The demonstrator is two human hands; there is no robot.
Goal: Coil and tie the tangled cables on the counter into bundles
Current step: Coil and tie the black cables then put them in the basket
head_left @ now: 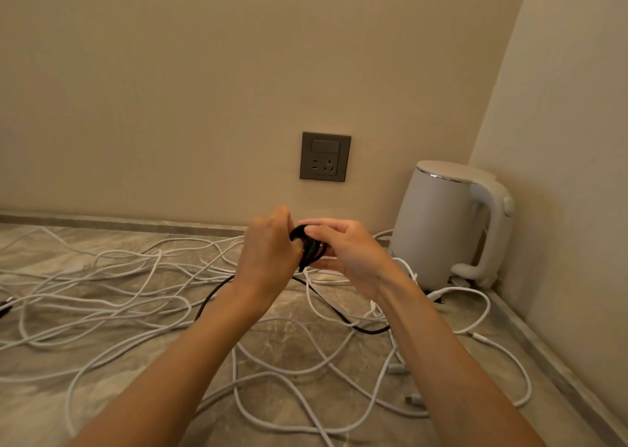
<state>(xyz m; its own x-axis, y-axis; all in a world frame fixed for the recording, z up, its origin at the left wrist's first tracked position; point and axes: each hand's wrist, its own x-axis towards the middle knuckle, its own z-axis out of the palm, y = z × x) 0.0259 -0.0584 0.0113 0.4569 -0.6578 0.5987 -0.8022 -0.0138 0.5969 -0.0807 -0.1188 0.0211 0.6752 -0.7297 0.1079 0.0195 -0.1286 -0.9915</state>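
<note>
While held clear of counter (292, 341) nr back edge, black cable coil (311, 250) gripped by L hand (268, 242) + R hand (346, 252), prob. stops loops springing apart.

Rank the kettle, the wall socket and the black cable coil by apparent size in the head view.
Largest: kettle.
Then wall socket.
Smallest: black cable coil, though it is partly covered, so socket versus coil is unsure.

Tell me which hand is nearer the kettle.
Right. The right hand sits just left of the kettle, gripping the black coil; the left hand grips the same coil from its far side, farther from the kettle.
</note>
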